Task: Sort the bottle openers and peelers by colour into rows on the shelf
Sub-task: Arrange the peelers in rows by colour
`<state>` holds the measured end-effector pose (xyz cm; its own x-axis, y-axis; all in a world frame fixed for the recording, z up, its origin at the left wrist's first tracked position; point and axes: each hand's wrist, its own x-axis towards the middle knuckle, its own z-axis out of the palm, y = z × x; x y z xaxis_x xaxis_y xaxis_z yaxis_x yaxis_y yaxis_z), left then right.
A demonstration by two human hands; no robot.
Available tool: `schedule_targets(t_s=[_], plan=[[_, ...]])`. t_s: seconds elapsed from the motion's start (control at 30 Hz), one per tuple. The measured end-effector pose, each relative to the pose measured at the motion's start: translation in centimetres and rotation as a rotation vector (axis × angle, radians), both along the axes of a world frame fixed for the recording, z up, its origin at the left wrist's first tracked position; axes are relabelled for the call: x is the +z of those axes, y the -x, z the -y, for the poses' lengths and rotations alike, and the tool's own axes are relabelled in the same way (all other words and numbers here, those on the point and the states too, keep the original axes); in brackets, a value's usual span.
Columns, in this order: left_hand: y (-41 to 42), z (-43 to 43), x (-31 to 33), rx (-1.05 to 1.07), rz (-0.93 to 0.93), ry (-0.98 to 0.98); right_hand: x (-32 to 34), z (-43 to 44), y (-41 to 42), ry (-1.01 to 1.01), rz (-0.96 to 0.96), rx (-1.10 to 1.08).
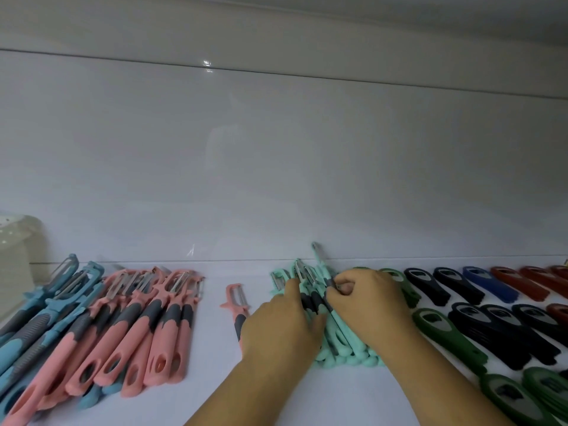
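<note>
Both hands are buried in the pile of mint-green plastic peelers with grey grip patches (pixel 338 342), which sits mid-shelf, its heads almost at the glossy white back panel (pixel 276 164). My right hand (pixel 368 299) has thumb and fingers pinched round a single mint-green peeler (pixel 319 259) that sticks up out of the pile, with its metal tip up against that panel. My left hand (pixel 282 327) lies over the left side of the pile with the fingers bent down onto the handles; honestly can't tell whether it's actually clamping any or just resting on them. Just left of that hand, one lone pink peeler with a grey grip (pixel 236 302) lies by itself on the white shelf surface (pixel 215 379). Further left there's the bunch of pink peelers (pixel 147 318), and past them the light blue peelers (pixel 46 309), all fanned out with heads toward the back. On the right of the pile are the dark green bottle openers (pixel 445 336), then the black bottle openers (pixel 491 330), a dark blue bottle opener (pixel 488 285) and the red bottle openers (pixel 519 282) along the back. A cloudy translucent plastic container (pixel 15 241) stands at the far left edge.
</note>
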<state>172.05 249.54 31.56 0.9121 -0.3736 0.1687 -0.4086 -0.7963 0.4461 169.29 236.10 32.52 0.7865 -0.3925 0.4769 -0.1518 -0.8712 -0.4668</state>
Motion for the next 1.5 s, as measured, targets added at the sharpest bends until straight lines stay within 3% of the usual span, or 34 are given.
schedule_targets(t_s=[0.17,0.43,0.6,1.17,1.5], plan=[[-0.2,-0.3,0.0,-0.011,-0.041,0.073,-0.5,-0.6,-0.4,-0.002,-0.066,0.018],[0.0,-1.1,0.8,-0.009,-0.084,0.471,-0.5,2.1,-0.1,-0.177,-0.081,-0.064],[1.0,0.1,0.5,-0.004,-0.086,0.393,-1.1,2.8,-0.3,-0.223,-0.136,-0.106],[0.4,1.7,-0.9,-0.207,0.028,0.546,-0.8,2.4,-0.2,-0.279,-0.15,0.055],[-0.5,1.7,-2.1,-0.126,-0.244,0.558,-0.3,2.6,1.0,-0.125,-0.319,-0.021]])
